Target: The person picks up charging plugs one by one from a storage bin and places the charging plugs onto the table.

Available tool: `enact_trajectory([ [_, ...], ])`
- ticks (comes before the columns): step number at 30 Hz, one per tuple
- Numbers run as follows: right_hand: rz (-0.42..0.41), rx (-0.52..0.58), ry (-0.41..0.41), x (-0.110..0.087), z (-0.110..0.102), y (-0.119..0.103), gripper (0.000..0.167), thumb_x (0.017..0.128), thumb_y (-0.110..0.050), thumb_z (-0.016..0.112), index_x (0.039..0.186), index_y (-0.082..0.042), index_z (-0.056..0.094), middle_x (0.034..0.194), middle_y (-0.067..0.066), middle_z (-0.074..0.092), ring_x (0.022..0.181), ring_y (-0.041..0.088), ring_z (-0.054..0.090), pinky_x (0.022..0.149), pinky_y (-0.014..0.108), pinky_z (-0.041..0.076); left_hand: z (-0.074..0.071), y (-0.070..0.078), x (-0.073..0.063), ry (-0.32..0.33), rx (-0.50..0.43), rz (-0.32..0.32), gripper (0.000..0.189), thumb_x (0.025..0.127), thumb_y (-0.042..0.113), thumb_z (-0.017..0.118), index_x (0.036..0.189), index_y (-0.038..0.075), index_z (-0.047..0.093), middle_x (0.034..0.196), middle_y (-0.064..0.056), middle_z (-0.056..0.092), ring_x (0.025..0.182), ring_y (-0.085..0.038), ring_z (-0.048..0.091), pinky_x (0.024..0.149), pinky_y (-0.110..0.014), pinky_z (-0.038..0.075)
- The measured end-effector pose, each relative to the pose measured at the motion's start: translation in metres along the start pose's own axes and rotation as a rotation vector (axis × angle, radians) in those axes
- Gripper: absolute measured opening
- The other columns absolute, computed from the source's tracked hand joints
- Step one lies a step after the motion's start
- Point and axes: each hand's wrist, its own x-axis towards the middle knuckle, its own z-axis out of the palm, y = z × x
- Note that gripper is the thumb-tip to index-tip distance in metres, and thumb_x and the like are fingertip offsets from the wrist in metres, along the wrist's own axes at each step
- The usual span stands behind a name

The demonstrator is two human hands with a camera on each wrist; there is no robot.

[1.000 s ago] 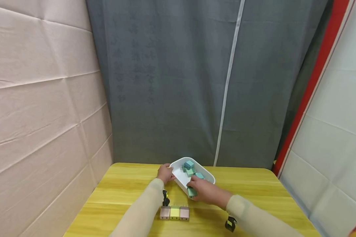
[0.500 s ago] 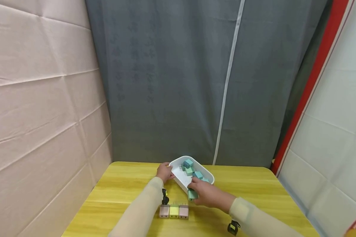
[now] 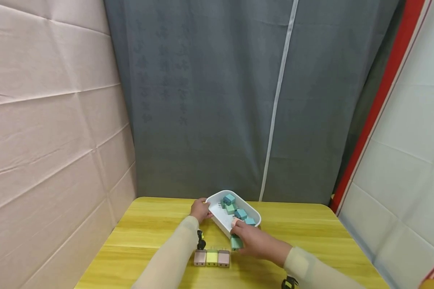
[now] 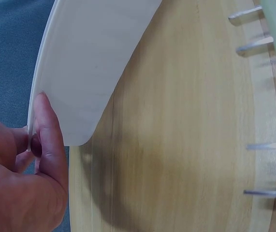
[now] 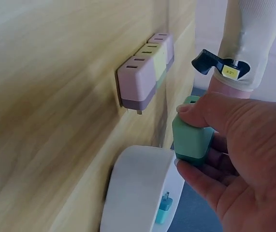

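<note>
My left hand (image 3: 200, 210) pinches the rim of a white plastic tray (image 3: 220, 218) at its left corner, and the tray is tilted. Inside it lie several blue and green charger plugs (image 3: 230, 209). Between thumb and fingers my right hand (image 3: 256, 241) grips a green charger plug (image 5: 191, 135), just past the tray's near edge. On the table in front of the tray stand a pink charger (image 3: 200, 258), a yellow charger (image 3: 211, 258) and another pink charger (image 3: 224, 258) side by side, ports toward me and prongs pointing away.
The yellow wood-grain table (image 3: 148, 228) has a grey curtain (image 3: 202, 120) behind it. Pale cloth walls (image 3: 58, 140) stand at both sides. Dark straps with small devices (image 3: 288, 282) sit on my wrists.
My right hand has moved a little toward me with the green charger, from over the tray's near corner to just outside it. The left hand and tray stay nearly still.
</note>
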Motion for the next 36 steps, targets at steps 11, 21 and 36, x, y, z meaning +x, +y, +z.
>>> enact_trajectory([
  [11,0.019,0.065,-0.034,-0.004,0.008,-0.001,0.048,0.085,-0.019,0.098,0.127,-0.014,0.075,0.116,-0.009,0.059,0.095,0.002,0.055,0.087,0.026,0.059,-0.002,0.001,0.002,0.006,0.0,-0.012,0.042,0.115,0.014,0.061,0.154,-0.003,0.059,0.093,-0.016,0.066,0.069,-0.02,0.067,0.071,-0.033,0.068],
  [21,0.009,0.063,-0.04,-0.005,0.011,-0.003,0.048,0.085,-0.018,0.097,0.127,-0.01,0.075,0.114,-0.007,0.059,0.091,0.002,0.055,0.083,0.025,0.058,-0.001,0.004,-0.001,0.005,0.005,-0.022,0.042,0.115,0.013,0.06,0.154,-0.002,0.058,0.088,-0.016,0.065,0.066,-0.018,0.064,0.072,-0.034,0.069],
  [36,0.051,0.095,-0.066,-0.006,0.021,-0.002,0.049,0.085,-0.019,0.097,0.128,-0.011,0.075,0.116,-0.009,0.06,0.093,0.002,0.055,0.087,0.025,0.06,0.0,0.003,-0.001,0.004,-0.012,-0.027,0.042,0.115,0.013,0.06,0.154,-0.002,0.059,0.093,-0.017,0.066,0.063,-0.015,0.062,0.065,-0.029,0.067],
])
